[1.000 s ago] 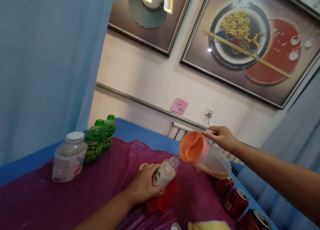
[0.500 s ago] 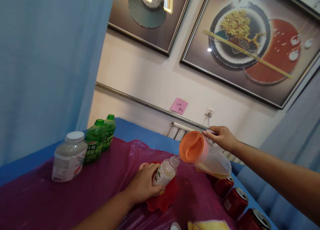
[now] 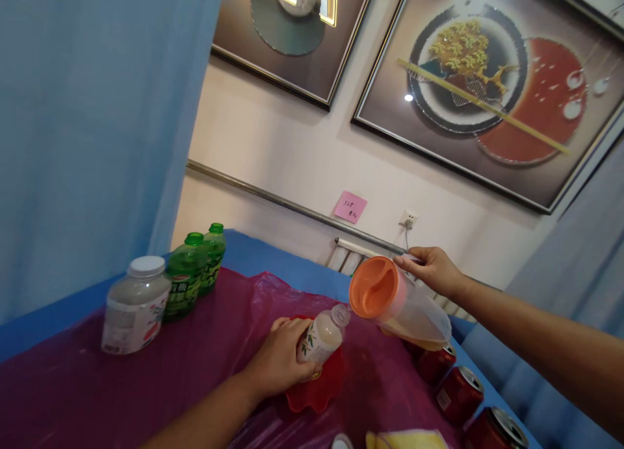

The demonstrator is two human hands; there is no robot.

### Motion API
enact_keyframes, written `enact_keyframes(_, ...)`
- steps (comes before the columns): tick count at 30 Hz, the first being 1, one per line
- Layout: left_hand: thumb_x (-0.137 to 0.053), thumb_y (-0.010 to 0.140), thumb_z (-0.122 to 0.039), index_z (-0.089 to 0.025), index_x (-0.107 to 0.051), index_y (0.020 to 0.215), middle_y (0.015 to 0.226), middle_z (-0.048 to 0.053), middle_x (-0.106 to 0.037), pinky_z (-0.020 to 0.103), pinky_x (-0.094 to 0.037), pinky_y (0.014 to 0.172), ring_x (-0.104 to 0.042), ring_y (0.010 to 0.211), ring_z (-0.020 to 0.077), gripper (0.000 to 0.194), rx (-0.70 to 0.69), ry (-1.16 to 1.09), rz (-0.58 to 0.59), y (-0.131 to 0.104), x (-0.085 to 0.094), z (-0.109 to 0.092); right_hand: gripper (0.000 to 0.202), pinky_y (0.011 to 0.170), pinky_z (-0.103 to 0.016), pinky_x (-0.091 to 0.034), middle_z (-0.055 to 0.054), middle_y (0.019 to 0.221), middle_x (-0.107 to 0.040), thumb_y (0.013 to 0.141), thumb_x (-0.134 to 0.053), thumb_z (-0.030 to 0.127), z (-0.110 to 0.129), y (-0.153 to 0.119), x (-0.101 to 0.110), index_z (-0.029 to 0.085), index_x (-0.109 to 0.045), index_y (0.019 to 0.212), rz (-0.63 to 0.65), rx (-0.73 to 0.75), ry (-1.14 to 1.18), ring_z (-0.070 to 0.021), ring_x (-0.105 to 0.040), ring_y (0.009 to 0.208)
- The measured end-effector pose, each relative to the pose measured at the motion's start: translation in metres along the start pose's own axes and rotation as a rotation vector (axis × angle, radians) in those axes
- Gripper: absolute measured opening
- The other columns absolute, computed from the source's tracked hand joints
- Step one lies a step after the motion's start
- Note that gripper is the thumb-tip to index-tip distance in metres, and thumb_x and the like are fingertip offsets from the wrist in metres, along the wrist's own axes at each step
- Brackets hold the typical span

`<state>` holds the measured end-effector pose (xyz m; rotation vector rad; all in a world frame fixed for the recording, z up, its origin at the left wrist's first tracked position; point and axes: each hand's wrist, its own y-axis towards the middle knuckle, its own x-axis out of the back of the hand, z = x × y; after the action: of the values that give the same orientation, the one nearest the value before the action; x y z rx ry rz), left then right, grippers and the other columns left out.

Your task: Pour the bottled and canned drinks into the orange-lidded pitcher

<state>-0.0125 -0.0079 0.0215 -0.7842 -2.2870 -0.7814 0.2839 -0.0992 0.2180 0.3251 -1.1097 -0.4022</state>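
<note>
Pouring looks to be the step in hand: the left hand (image 3: 277, 361) has its fingers wrapped around a smooth, tilted bottle (image 3: 322, 340), above a wavy-edged red dish (image 3: 314, 394) on crinkled purple plastic (image 3: 219, 345). The right hand (image 3: 436, 270) grasps a cloudy, tipped jug (image 3: 419, 312), its round orange lid (image 3: 374, 286) just past those fingertips, near the bottle's mouth. The next move seems to call for a steady, gentle tilt

Scene viewed from wearer's head, camera rolled, so grey metal rail (image 3: 292, 205) is shown slanting down rightward. White plain wall (image 3: 277, 137) faced ahead; glossy purple plastic sheet (image 3: 205, 332) looked down on, close, across lower frame.
</note>
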Motion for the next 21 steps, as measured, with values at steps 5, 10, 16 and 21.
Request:
enact_keyframes(5, -0.083, 0.061, -0.038, -0.025, -0.065, 0.114, 0.116, 0.004, -0.072, 0.045, -0.035, 0.105, -0.061, 0.109, 0.0311, 0.058, -0.021, -0.013, -0.003, 0.0001, -0.0013, 0.0022, 0.062, 0.049, -0.027, -0.022, 0.006, 0.055, -0.028, 0.077, -0.061, 0.076, 0.0015, -0.0009, 0.0005, 0.023, -0.037, 0.056, -0.001, 0.006, 0.001, -0.0101, -0.027, 0.053)
enact_keyframes(10, -0.084, 0.061, -0.039, -0.025, -0.065, 0.116, 0.115, 0.004, -0.071, 0.045, -0.035, 0.106, -0.061, 0.109, 0.0309, 0.060, -0.023, -0.008, -0.009, 0.0004, -0.0019, 0.0031, 0.062, 0.048, -0.027, -0.021, 0.007, 0.054, -0.027, 0.078, -0.061, 0.076, 0.0009, -0.0009, 0.0013, 0.024, -0.036, 0.055, 0.000, 0.023, -0.013, -0.0097, -0.026, 0.052)
enact_keyframes(16, -0.083, 0.061, -0.038, -0.024, -0.065, 0.117, 0.113, 0.003, -0.071, 0.044, -0.036, 0.105, -0.061, 0.108, 0.0306, 0.060, -0.018, 0.001, -0.008, 0.0006, -0.0017, 0.0026, 0.063, 0.048, -0.027, -0.022, 0.007, 0.055, -0.026, 0.077, -0.060, 0.078, 0.0005, -0.0014, 0.0016, 0.024, -0.035, 0.055, -0.001, 0.011, -0.013, -0.0099, -0.025, 0.052)
enact_keyframes(21, -0.084, 0.060, -0.037, -0.024, -0.065, 0.115, 0.115, 0.003, -0.071, 0.043, -0.036, 0.104, -0.060, 0.110, 0.0307, 0.060, -0.024, 0.003, -0.011, 0.0000, -0.0027, 0.0035, 0.063, 0.049, -0.027, -0.022, 0.007, 0.055, -0.027, 0.076, -0.061, 0.078, 0.0013, -0.0034, 0.0008, 0.024, -0.036, 0.056, 0.005, 0.005, -0.012, -0.0099, -0.026, 0.053)
